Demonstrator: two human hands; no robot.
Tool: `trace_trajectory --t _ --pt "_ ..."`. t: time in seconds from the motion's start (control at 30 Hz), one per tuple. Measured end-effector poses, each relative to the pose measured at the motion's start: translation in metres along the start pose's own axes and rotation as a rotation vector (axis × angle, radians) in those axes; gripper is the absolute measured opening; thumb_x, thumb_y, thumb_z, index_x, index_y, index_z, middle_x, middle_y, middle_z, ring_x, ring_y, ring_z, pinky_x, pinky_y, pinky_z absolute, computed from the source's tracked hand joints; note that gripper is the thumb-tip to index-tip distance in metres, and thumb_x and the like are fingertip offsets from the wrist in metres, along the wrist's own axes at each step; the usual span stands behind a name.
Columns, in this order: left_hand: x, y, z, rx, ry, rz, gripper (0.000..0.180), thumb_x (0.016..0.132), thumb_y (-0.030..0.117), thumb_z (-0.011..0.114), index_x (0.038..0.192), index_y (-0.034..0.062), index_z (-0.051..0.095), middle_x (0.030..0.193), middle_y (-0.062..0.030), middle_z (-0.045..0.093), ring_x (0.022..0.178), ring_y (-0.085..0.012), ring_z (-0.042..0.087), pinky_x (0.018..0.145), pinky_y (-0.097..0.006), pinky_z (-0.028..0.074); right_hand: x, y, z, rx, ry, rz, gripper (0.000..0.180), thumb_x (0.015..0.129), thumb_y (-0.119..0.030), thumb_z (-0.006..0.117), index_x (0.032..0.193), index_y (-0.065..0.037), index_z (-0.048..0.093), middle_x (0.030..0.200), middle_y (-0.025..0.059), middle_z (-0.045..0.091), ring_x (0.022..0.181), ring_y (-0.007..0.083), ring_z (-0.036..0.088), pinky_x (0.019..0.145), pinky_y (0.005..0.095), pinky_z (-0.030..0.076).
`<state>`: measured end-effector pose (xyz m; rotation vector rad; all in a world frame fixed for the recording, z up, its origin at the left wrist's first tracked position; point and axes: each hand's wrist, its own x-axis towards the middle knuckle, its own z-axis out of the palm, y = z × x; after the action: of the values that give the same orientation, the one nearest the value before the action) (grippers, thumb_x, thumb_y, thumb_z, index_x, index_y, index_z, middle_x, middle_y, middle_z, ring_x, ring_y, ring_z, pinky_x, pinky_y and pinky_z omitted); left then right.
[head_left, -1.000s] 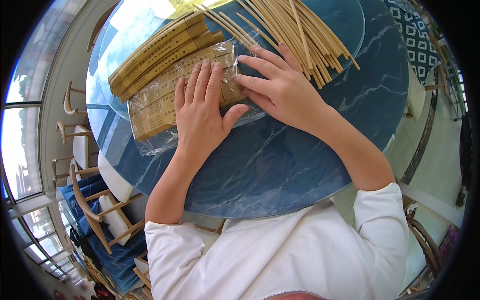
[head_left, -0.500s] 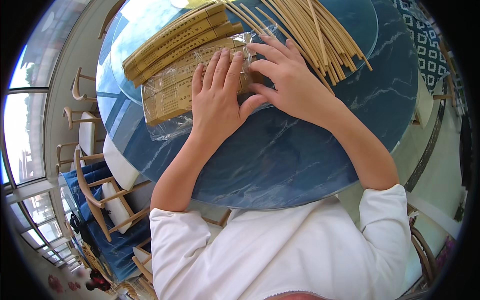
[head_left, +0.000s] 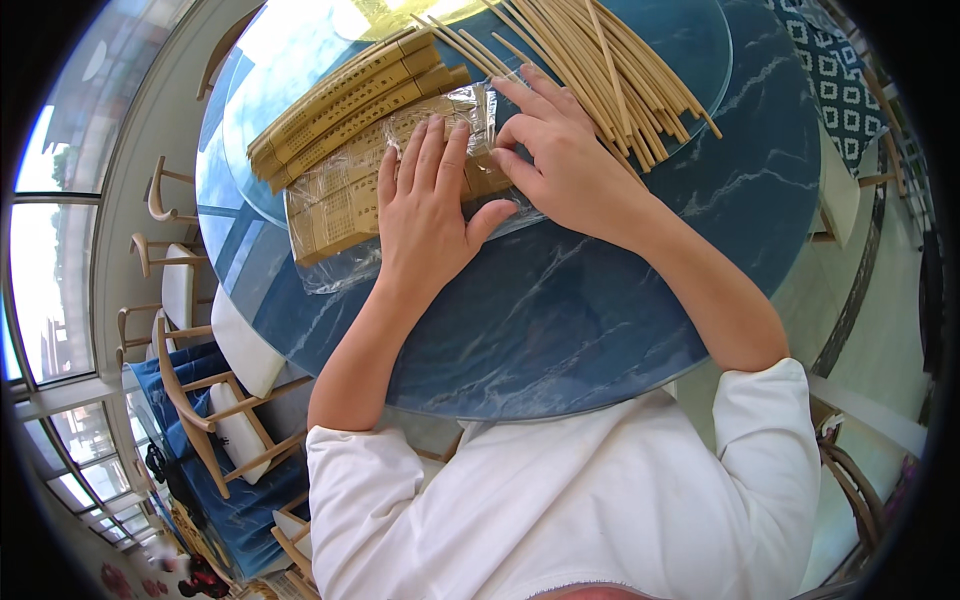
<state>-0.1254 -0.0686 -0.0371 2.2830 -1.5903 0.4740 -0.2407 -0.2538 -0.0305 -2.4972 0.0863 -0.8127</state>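
Note:
A clear plastic bag (head_left: 345, 270) holding brown printed paper sleeves (head_left: 335, 210) lies on the blue marbled table (head_left: 520, 330). My left hand (head_left: 428, 200) rests flat on top of it, fingers stretched out and thumb spread aside. At the right end of the bag, my right hand (head_left: 560, 150) has its thumb and bent index finger closed on the plastic; its other fingers reach farther out over the bag's far corner. Beyond the bag, more stacked brown paper sleeves (head_left: 345, 110) lie in long bundles. Just past my right hand is a pile of loose wooden chopsticks (head_left: 610, 75).
The sleeves and chopsticks lie partly on a round glass turntable (head_left: 715, 60). Wooden chairs (head_left: 240, 425) and a table with blue cloth (head_left: 235, 510) stand at the left, near tall windows (head_left: 55, 290). A patterned cloth (head_left: 835, 90) hangs at the far right.
My right thumb and index finger have drawn together at the bag's right end. My left hand stays flat on the bag, its thumb now apart from the right hand.

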Motion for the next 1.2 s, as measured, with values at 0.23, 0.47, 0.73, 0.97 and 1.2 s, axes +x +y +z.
trace_trajectory --t 0.23,0.47,0.73,0.97,1.2 --pt "0.000 0.003 -0.001 0.035 -0.018 -0.014 0.087 0.101 0.069 0.053 0.161 0.0063 0.042 0.164 -0.0194 0.045 0.154 -0.0364 0.039 0.128 -0.054 0.023 -0.001 0.021 -0.019 -0.083 -0.011 0.002 0.020 0.102 -0.023 0.067 0.107 -0.006 0.077 0.159 0.0221 0.051 0.156 0.0425 0.035 0.124 0.0559 0.029" --pt "0.000 0.002 -0.007 0.032 -0.040 -0.023 0.085 0.103 0.066 0.053 0.161 0.0053 0.041 0.164 -0.0196 0.045 0.155 -0.0367 0.038 0.128 -0.053 0.022 -0.003 -0.005 -0.004 -0.098 -0.042 -0.073 0.020 0.100 -0.024 0.069 0.110 -0.009 0.078 0.160 0.0204 0.051 0.156 0.0443 0.033 0.124 0.0645 0.025" --pt "-0.002 0.001 -0.002 0.056 -0.064 -0.022 0.088 0.099 0.064 0.060 0.160 0.0040 0.042 0.164 -0.0212 0.044 0.155 -0.0370 0.038 0.129 -0.055 0.021 -0.007 -0.007 0.013 -0.023 -0.012 -0.043 0.014 0.098 -0.017 0.066 0.100 -0.004 0.071 0.154 0.0258 0.054 0.156 0.0491 0.031 0.121 0.0732 0.022" --pt "-0.001 0.001 -0.004 0.072 -0.068 -0.017 0.078 0.105 0.056 0.054 0.162 0.0039 0.040 0.165 -0.0205 0.043 0.156 -0.0368 0.036 0.131 -0.054 0.020 -0.005 -0.005 0.017 0.059 -0.077 0.085 0.018 0.099 -0.020 0.066 0.104 -0.003 0.070 0.158 0.0283 0.048 0.159 0.0490 0.023 0.123 0.0725 0.018" --pt "-0.002 -0.001 -0.001 0.063 -0.062 -0.020 0.085 0.102 0.066 0.052 0.160 0.0036 0.043 0.164 -0.0214 0.044 0.155 -0.0378 0.037 0.129 -0.055 0.020 -0.006 -0.004 0.019 0.006 -0.053 0.041 0.018 0.099 -0.019 0.066 0.100 -0.002 0.070 0.157 0.0276 0.049 0.159 0.0482 0.025 0.122 0.0728 0.021"
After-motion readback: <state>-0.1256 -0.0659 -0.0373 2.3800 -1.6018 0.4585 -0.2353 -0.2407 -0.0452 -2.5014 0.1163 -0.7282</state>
